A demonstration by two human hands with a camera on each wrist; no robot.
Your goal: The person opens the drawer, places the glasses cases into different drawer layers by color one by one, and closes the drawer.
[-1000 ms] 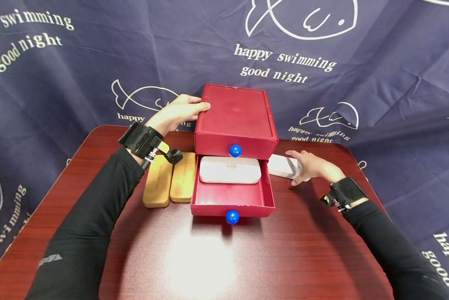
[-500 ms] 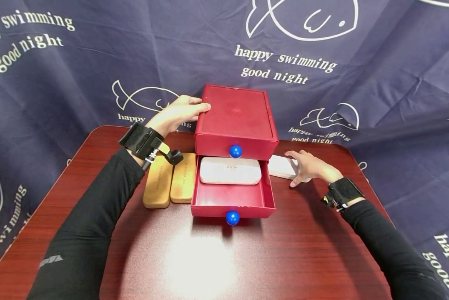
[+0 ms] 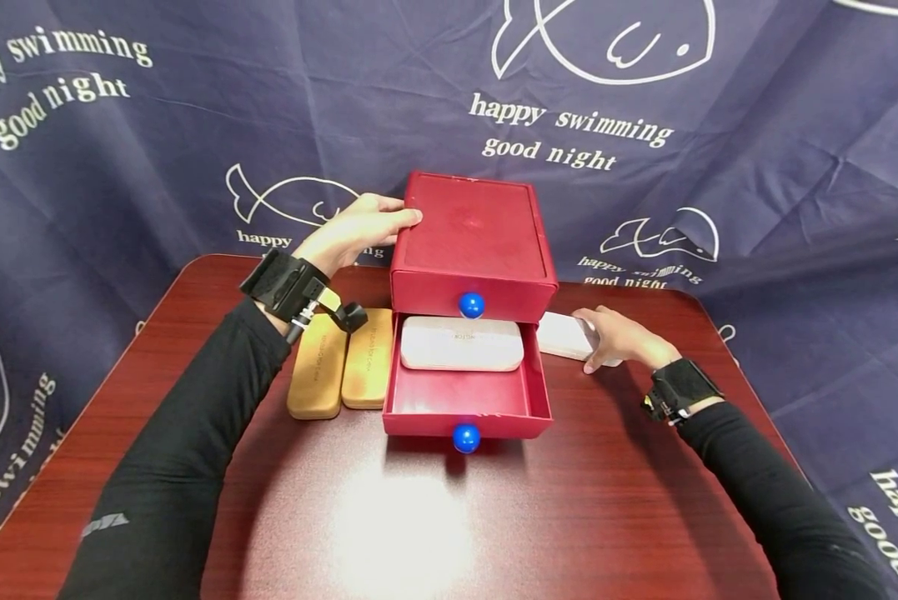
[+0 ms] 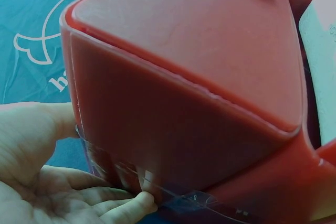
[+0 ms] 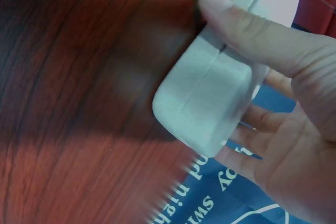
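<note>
A red two-drawer box (image 3: 479,229) stands at the back of the table with its lower drawer (image 3: 459,392) pulled out. In that drawer lies a white glasses case (image 3: 461,344), against its back part. My left hand (image 3: 360,229) rests at the box's upper left edge, thumb on top; in the left wrist view its nearly straight fingers (image 4: 121,208) touch the side. To the right of the box, my right hand (image 3: 619,335) grips the end of a second white glasses case (image 3: 564,335). In the right wrist view, the thumb (image 5: 247,27) lies over one long side, fingers along the other.
Two yellow glasses cases (image 3: 318,367) lie side by side on the table, left of the box. Blue ball knobs (image 3: 466,437) stick out from both drawer fronts. A dark blue printed cloth (image 3: 388,92) hangs behind the reddish-brown table (image 3: 591,500).
My right hand's thumb and fingers have drawn in closer around the white glasses case on the table. My left hand, the box and the drawer have stayed in place.
</note>
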